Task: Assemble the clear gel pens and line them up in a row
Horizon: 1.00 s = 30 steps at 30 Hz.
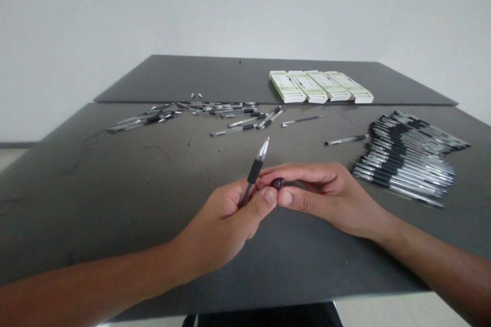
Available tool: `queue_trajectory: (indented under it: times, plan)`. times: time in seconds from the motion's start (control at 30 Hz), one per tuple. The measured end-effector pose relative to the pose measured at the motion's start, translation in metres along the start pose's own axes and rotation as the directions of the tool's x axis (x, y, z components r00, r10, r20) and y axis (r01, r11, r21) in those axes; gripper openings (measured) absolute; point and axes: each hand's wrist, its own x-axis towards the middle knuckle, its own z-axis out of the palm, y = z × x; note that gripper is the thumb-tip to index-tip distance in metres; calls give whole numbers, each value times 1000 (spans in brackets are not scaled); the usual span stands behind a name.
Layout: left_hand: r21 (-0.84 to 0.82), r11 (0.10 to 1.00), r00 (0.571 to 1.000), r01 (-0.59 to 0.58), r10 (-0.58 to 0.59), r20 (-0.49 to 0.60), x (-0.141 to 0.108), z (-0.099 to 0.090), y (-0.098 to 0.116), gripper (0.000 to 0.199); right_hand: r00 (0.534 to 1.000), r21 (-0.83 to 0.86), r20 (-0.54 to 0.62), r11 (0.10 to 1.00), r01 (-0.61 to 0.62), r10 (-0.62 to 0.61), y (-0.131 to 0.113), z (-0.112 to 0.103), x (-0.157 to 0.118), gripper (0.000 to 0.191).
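Observation:
A pen (pixel 254 169) with a black grip and a clear, pointed tip stands tilted upward in my left hand (pixel 230 219), which is closed around its lower barrel. Between the thumbs and fingers of both hands sits a small dark piece (pixel 277 183), possibly a pen cap. My right hand (pixel 330 196) pinches that piece, its fingertips touching those of my left hand. The lower end of the pen is hidden by my left hand.
To the right lies a large stack of pens (pixel 406 158), with a single pen (pixel 346 140) beside it. Loose pens (pixel 230 110) are scattered across the middle and left. Several white-green boxes (pixel 318 87) and two small pale bits (pixel 196 95) rest farther back on the dark table (pixel 115 199).

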Motion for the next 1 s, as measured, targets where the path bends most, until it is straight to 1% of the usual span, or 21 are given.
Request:
queue_trajectory:
  times: [0.07, 0.13, 0.2, 0.23, 0.3, 0.37, 0.47, 0.57, 0.67, 0.83, 0.93, 1.0]
  plan:
    - [-28, 1000, 1000, -1, 2, 14, 1, 1, 1, 49, 999, -3, -32, 1000, -9, 9, 0, -1, 0, 19]
    - [-84, 996, 999, -7, 10, 37, 1, 3, 2, 47, 988, 21, -155, 1000, -12, 15, 0, -3, 1, 15]
    - [-146, 989, 998, 1, 8, 59, 1, 4, 1, 49, 950, 103, -311, 995, 6, 27, 0, -5, 2, 15]
    - [-175, 985, 997, 7, 6, 73, 1, 4, -1, 50, 928, 154, -371, 988, 22, 37, -1, -7, 2, 15]
    - [-207, 978, 994, 22, 1, 113, 0, 4, -4, 53, 901, 232, -429, 972, 42, 63, -3, -8, 3, 15]
    - [-194, 980, 992, 40, -15, 128, -1, 3, -5, 56, 901, 245, -431, 968, 57, 56, -6, -7, 3, 13]
    - [-112, 992, 992, 62, -49, 114, -3, 2, -2, 56, 913, 214, -408, 974, 69, 25, -10, -4, 1, 12]
    - [-67, 996, 991, 52, -44, 127, -5, 3, 2, 55, 927, 161, -375, 985, 66, -1, -11, -3, -2, 14]
    - [-73, 997, 991, 39, -29, 129, -6, 3, 0, 55, 936, 114, -350, 991, 64, -20, -10, -5, -4, 15]
    - [-91, 995, 995, 39, -29, 100, -10, 0, -11, 57, 928, 64, -367, 994, 89, -59, -8, -9, -7, 16]
    - [-80, 997, 994, 12, -3, 112, -11, 0, -13, 57, 930, 26, -355, 994, 107, -91, -8, -7, -8, 15]
    - [-57, 998, 994, 12, -6, 106, -12, 0, -13, 57, 934, 12, -343, 994, 110, -99, -9, -6, -9, 15]
